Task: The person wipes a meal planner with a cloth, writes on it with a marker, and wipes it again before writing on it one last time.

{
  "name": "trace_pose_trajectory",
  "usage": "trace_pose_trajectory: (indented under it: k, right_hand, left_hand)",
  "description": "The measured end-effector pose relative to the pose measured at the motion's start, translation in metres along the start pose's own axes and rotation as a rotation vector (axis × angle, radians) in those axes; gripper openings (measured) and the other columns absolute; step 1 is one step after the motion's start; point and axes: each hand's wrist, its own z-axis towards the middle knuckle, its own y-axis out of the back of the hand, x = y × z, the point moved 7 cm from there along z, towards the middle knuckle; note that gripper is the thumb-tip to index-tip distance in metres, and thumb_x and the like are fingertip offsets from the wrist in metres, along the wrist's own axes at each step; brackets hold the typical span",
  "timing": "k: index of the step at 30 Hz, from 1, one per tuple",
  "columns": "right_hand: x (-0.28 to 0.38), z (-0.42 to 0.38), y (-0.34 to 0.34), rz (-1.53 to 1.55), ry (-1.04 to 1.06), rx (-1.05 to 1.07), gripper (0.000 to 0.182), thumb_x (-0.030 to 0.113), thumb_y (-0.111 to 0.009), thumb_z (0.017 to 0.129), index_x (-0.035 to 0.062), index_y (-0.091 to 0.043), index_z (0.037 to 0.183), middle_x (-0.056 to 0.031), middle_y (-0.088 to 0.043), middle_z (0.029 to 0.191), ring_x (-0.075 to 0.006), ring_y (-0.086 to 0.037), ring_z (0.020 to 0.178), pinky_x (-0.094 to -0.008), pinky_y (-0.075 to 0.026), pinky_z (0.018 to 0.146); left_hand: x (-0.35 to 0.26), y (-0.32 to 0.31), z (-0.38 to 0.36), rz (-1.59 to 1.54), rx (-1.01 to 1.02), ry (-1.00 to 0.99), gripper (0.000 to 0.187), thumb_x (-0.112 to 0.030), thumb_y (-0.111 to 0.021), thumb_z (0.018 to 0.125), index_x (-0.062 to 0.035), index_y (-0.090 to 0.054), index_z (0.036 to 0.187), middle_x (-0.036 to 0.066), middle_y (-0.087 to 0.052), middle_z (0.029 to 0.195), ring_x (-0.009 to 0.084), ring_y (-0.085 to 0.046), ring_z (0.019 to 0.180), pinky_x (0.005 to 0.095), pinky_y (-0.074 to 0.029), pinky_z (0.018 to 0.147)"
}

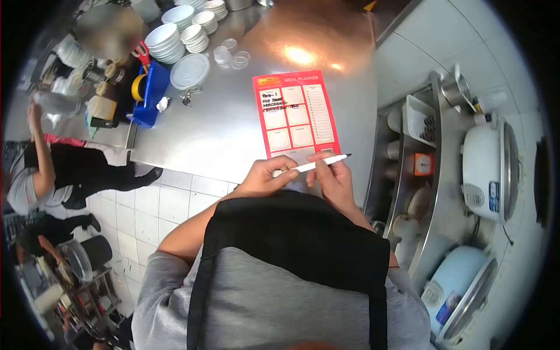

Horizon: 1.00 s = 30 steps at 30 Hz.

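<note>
A white marker (314, 165) with a dark tip pointing right is held across both hands. My left hand (268, 176) pinches its left end between thumb and fingers. On the marker's other half, toward the tip, my right hand (332, 182) has its fingers closed. Just beyond the hands, a red meal planner sheet (290, 110) lies on the steel table (216, 137). Black handwriting covers its upper left boxes. The sheet's bottom edge is partly hidden by the hands.
Stacked white bowls (164, 44), a lidded container (189, 71), keys (186, 98) and a blue bin (152, 93) stand at the left. Two people (38, 175) work further left. Shelves (424, 175) and rice cookers (491, 169) line the right.
</note>
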Motion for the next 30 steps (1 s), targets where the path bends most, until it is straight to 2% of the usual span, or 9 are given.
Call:
trace_pose_trajectory:
  k: [11, 15, 18, 20, 22, 25, 26, 29, 30]
  right_hand:
    - [-0.038, 0.034, -0.019, 0.164, -0.170, 0.283, 0.018, 0.018, -0.045, 0.102, 0.0028, -0.055, 0.104, -0.0032, -0.054, 0.069, -0.0088, -0.053, 0.062, -0.0219, -0.042, 0.056]
    - [-0.049, 0.058, -0.042, 0.186, -0.214, 0.401, 0.018, 0.018, -0.044, 0.102, 0.0028, -0.055, 0.105, -0.0018, -0.054, 0.068, -0.0075, -0.052, 0.060, -0.0211, -0.042, 0.054]
    - [-0.062, 0.080, -0.051, 0.082, -0.266, 0.438, 0.021, 0.015, -0.050, 0.099, 0.0022, -0.054, 0.115, -0.0023, -0.056, 0.072, -0.0083, -0.053, 0.060, -0.0231, -0.046, 0.057]
    - [-0.054, 0.087, -0.046, -0.239, -0.011, 0.363, 0.029, 0.011, -0.057, 0.093, 0.0022, -0.052, 0.120, -0.0041, -0.058, 0.074, -0.0108, -0.056, 0.062, -0.0255, -0.048, 0.059]
    - [-0.048, 0.091, -0.029, -0.596, 0.170, 0.331, 0.049, 0.005, -0.070, 0.081, 0.0058, -0.052, 0.126, -0.0082, -0.061, 0.078, -0.0184, -0.061, 0.066, -0.0306, -0.050, 0.062]
    - [-0.041, 0.091, -0.007, -0.762, 0.510, 0.297, 0.039, 0.004, -0.070, 0.080, 0.0084, -0.058, 0.116, -0.0103, -0.061, 0.080, -0.0244, -0.062, 0.065, -0.0334, -0.050, 0.060]
    - [-0.056, 0.096, 0.015, -0.662, 0.369, 0.226, 0.029, 0.005, -0.072, 0.079, 0.0094, -0.062, 0.106, -0.0108, -0.061, 0.080, -0.0265, -0.062, 0.066, -0.0350, -0.050, 0.062]
    - [-0.062, 0.109, 0.068, -0.584, 0.218, -0.001, 0.012, 0.006, -0.063, 0.087, 0.0054, -0.059, 0.098, -0.0077, -0.058, 0.077, -0.0175, -0.060, 0.070, -0.0308, -0.048, 0.063]
    - [-0.059, 0.116, 0.081, -0.468, 0.198, -0.046, 0.011, 0.008, -0.058, 0.090, 0.0050, -0.058, 0.100, -0.0064, -0.057, 0.077, -0.0146, -0.056, 0.069, -0.0281, -0.046, 0.063]
  left_hand:
    - [-0.004, 0.004, -0.030, 0.221, -0.520, -0.107, 0.010, -0.008, -0.066, 0.089, 0.0007, -0.066, 0.094, 0.004, -0.065, 0.086, 0.0095, -0.059, 0.085, 0.0258, -0.047, 0.076]
    - [-0.012, 0.014, -0.043, 0.348, -0.761, -0.194, 0.013, -0.014, -0.065, 0.091, -0.0010, -0.063, 0.089, 0.004, -0.062, 0.080, 0.0100, -0.058, 0.071, 0.0244, -0.048, 0.066]
    - [0.030, 0.019, -0.039, -0.122, -0.906, 0.143, 0.017, -0.019, -0.058, 0.096, -0.0034, -0.059, 0.090, 0.002, -0.058, 0.077, 0.0075, -0.052, 0.060, 0.0226, -0.044, 0.058]
    - [0.047, 0.031, -0.030, -0.219, -0.945, 0.128, 0.018, -0.022, -0.054, 0.098, -0.0060, -0.057, 0.091, 0.001, -0.054, 0.076, 0.0061, -0.047, 0.057, 0.0220, -0.040, 0.053]
    - [0.049, 0.027, -0.017, -0.162, -0.888, 0.271, 0.017, -0.022, -0.050, 0.100, -0.0068, -0.055, 0.094, 0.000, -0.052, 0.076, 0.0066, -0.047, 0.058, 0.0230, -0.040, 0.054]
    - [0.043, -0.006, 0.018, 0.148, -0.546, 0.152, 0.019, -0.023, -0.050, 0.100, -0.0053, -0.054, 0.093, -0.001, -0.052, 0.076, 0.0081, -0.050, 0.065, 0.0240, -0.043, 0.060]
    - [0.035, -0.020, 0.027, 0.105, -0.304, 0.203, 0.020, -0.021, -0.050, 0.100, -0.0026, -0.057, 0.099, 0.004, -0.058, 0.083, 0.0129, -0.058, 0.077, 0.0265, -0.047, 0.071]
    - [0.018, -0.018, 0.035, 0.309, -0.186, -0.053, 0.020, -0.017, -0.051, 0.098, -0.0023, -0.060, 0.107, 0.010, -0.062, 0.093, 0.0217, -0.061, 0.089, 0.0314, -0.048, 0.080]
    - [0.023, -0.003, 0.033, 0.596, -0.225, -0.135, 0.023, -0.012, -0.056, 0.092, -0.0030, -0.061, 0.113, 0.015, -0.061, 0.105, 0.0305, -0.059, 0.102, 0.0382, -0.047, 0.089]
